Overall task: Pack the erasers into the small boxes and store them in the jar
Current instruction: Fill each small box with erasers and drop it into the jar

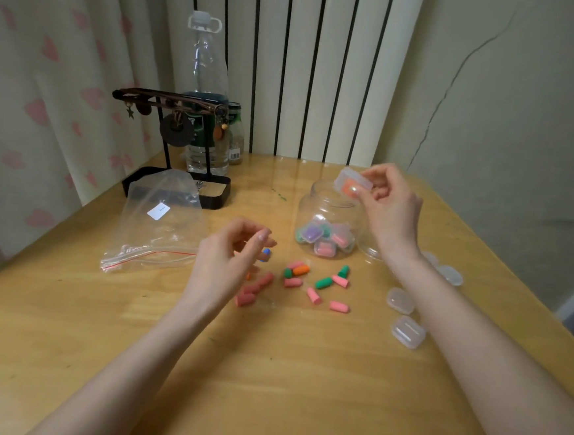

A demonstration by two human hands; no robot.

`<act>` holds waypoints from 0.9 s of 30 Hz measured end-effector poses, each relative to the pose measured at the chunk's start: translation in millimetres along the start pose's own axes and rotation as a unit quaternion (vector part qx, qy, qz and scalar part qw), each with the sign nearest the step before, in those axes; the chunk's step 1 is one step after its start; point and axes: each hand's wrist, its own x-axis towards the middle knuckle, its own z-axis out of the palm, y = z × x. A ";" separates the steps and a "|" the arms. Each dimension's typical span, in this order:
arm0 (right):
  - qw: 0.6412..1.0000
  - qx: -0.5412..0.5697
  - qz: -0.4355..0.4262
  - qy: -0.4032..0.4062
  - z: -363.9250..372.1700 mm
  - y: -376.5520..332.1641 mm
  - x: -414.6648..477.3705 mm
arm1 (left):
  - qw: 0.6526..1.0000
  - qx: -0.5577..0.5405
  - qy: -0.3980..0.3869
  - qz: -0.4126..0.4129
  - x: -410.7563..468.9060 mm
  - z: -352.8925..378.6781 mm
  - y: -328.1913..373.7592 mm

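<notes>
Far left, zip bag [161, 221] lies flat, prob. the erasers' old packet. Left hand [231, 250] hovers half-curled over loose erasers [308, 282] on the tabletop [266, 370], blue one at its fingertips; can't tell if pinched. Jar [326, 220] stands mid-right w/ filled boxes at the bottom. Right hand [389, 204] pinches a closed small box [352, 183], orange eraser inside, just over jar mouth, prob. to drop in. Empty boxes [407, 329] wait near right.

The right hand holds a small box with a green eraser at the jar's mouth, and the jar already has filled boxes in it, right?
Not quite: the head view shows that the eraser in the small box held by the right hand is orange, not green. The rest stands: it is at the mouth of the jar, which already holds filled boxes.
</notes>
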 end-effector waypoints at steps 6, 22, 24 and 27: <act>0.983 -0.122 -0.030 -0.131 6.1 8.0 26.1 | 0.997 0.071 0.002 0.031 -3.7 4.5 -0.1; 0.921 -0.099 -0.001 -0.377 -54.6 3.3 -42.3 | 0.980 -0.076 -0.160 -0.094 -9.7 16.5 5.1; 0.924 0.046 -0.052 -0.375 -44.7 -17.1 -59.7 | 0.949 -0.119 -0.257 -0.139 -12.5 18.7 7.4; 0.922 0.075 -0.111 -0.362 -31.9 -25.3 -77.3 | 0.931 -0.169 -0.289 -0.143 -12.7 17.1 6.0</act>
